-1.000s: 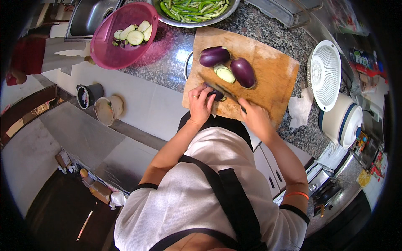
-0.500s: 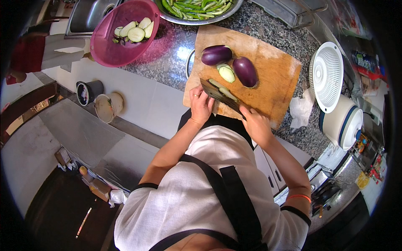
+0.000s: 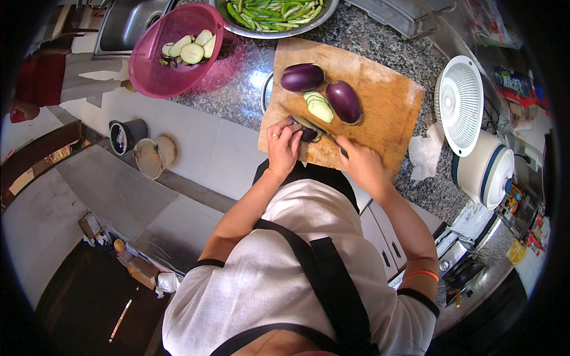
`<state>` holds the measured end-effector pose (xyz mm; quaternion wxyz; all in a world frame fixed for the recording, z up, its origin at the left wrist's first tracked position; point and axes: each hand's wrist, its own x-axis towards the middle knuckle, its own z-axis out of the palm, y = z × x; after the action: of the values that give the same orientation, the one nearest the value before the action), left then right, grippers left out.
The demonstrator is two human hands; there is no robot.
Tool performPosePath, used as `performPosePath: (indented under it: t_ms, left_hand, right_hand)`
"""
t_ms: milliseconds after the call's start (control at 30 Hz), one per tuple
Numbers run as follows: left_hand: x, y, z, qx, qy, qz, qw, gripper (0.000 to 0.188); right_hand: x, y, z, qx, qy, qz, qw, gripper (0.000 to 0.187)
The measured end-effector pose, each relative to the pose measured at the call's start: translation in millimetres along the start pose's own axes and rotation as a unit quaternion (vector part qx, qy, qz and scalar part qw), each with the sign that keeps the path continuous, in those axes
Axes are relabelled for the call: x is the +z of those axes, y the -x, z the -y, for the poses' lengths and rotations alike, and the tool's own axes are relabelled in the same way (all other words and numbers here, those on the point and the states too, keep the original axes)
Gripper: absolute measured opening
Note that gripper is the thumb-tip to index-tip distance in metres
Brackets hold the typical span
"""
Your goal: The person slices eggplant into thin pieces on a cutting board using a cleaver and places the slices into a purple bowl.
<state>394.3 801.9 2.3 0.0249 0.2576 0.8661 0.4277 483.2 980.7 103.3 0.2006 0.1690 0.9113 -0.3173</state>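
Note:
My left hand [image 3: 282, 142] is closed on a cut dark purple eggplant [image 3: 308, 134], its fingertips bent over the end near the left edge of a wooden cutting board [image 3: 386, 113]. In my right hand [image 3: 360, 165] is the dark handle of a kitchen knife [image 3: 325, 133]. Its blade, seen nearly edge-on, runs along the far side of the cut eggplant. Just beyond the blade lie several overlapping pale eggplant slices [image 3: 319, 109]. Two whole purple eggplants, one on the left [image 3: 302, 77] and one on the right [image 3: 343, 102], rest behind and beside those slices.
A pink basin [image 3: 141, 77] with eggplant slices stands far left, beside a metal sink [image 3: 124, 35]. A metal bowl [image 3: 279, 34] of green peppers stands behind the board. On the right are a white strainer [image 3: 460, 107], a rice cooker [image 3: 482, 169] and crumpled paper [image 3: 425, 155].
The knife blade has turned from broadside to nearly edge-on, exposing the cut eggplant. A pale slice along the blade has left that spot, and the slice pile looks slightly larger.

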Motion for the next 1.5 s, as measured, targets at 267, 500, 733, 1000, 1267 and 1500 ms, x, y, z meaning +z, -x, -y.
performPosePath:
  t_ms: [267,500,733,1000,1267,1500]
  left_hand:
    - [-1.7,0.9,4.9,0.013,0.017,-0.018,1.000,0.023]
    - [-0.8,1.8,2.5,-0.028,0.064,-0.030,0.997,0.023]
    - [-4.3,-2.4,2.2,-0.007,0.039,-0.016,0.999,0.022]
    - [-3.2,1.5,5.1,-0.009,0.024,-0.009,1.000,0.019]
    - [-2.9,-3.7,-0.5,0.017,0.007,-0.025,1.000,0.017]
    - [-3.6,-5.1,-2.0,0.014,0.013,-0.031,0.999,0.019]
  right_hand:
    - [-1.3,40.0,-7.0,-0.024,0.052,0.002,0.998,0.027]
    - [-1.0,43.9,-12.7,-0.062,0.042,-0.035,0.997,0.028]
    - [-5.2,44.1,-8.7,-0.047,0.059,-0.016,0.997,0.028]
    - [13.2,22.4,-6.5,-0.042,0.040,-0.005,0.998,0.027]
    - [31.0,-17.7,-4.8,-0.045,0.014,-0.013,0.999,0.029]
    - [-1.6,-8.8,3.7,0.044,-0.008,0.019,0.999,0.028]
